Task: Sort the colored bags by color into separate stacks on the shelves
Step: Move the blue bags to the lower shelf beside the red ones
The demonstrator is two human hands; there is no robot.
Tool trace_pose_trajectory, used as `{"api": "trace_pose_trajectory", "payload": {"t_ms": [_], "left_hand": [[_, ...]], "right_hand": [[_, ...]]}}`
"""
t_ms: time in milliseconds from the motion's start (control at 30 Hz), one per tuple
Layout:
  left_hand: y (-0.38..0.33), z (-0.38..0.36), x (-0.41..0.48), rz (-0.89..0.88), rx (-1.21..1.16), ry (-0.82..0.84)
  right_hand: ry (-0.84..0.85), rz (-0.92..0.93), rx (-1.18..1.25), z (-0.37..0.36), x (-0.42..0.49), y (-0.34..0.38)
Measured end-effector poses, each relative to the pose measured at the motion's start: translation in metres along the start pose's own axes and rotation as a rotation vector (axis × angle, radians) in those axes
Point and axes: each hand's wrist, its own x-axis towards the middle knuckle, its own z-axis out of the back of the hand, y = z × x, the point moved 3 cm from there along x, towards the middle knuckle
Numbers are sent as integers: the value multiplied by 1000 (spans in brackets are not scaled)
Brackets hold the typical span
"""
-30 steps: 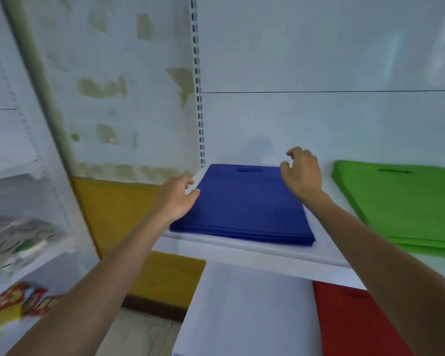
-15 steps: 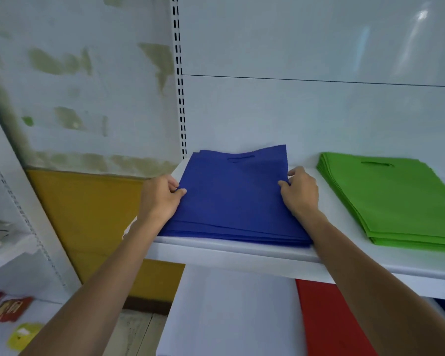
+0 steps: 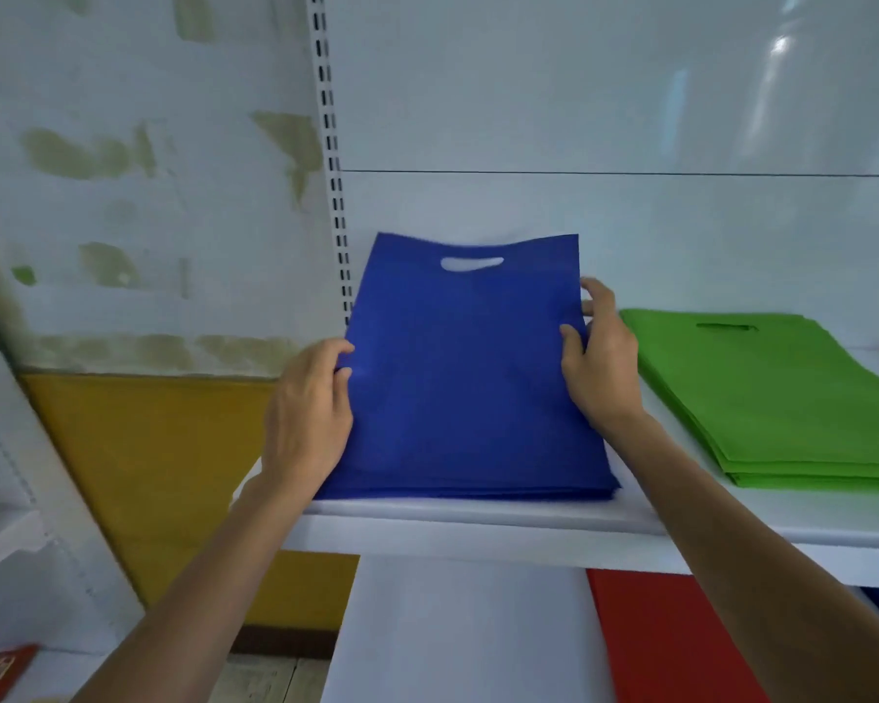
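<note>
I see a white shelf [image 3: 478, 522] running from the middle out to the right. At its left end a stack of blue bags [image 3: 468, 388] rests its near edge on the board close to the front lip, while its far end, the one with the handle cutout, is tipped up. To the right, well apart, a stack of green bags [image 3: 762, 393] lies flat. On the lower shelf [image 3: 458, 631] I make out a red bag [image 3: 666, 646] lying on the right.
</note>
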Motion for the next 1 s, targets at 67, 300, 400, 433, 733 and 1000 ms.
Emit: {"api": "trace_pose_trajectory", "payload": {"t_ms": [67,300,400,433,733,1000], "left_hand": [[-11,-1,-1,-102,26,-34],[-119,-21,-7,-228,-195,16],[-201,-36,-18,-312,-320,35],[-231,-42,-26,-324,-369,45],[-499,-139,-192,-404,-705,489],[-598,-208,-340,-417,-739,913]], "right_hand": [[-115,149,-52,23,2,12],[-285,134,-179,163,-14,-24],[-346,6,-298,251,-39,-53],[-360,-29,-344,282,-50,-63],[-490,-406,-648,559,-231,-166],[-327,-786,-741,655,-356,-247]]}}
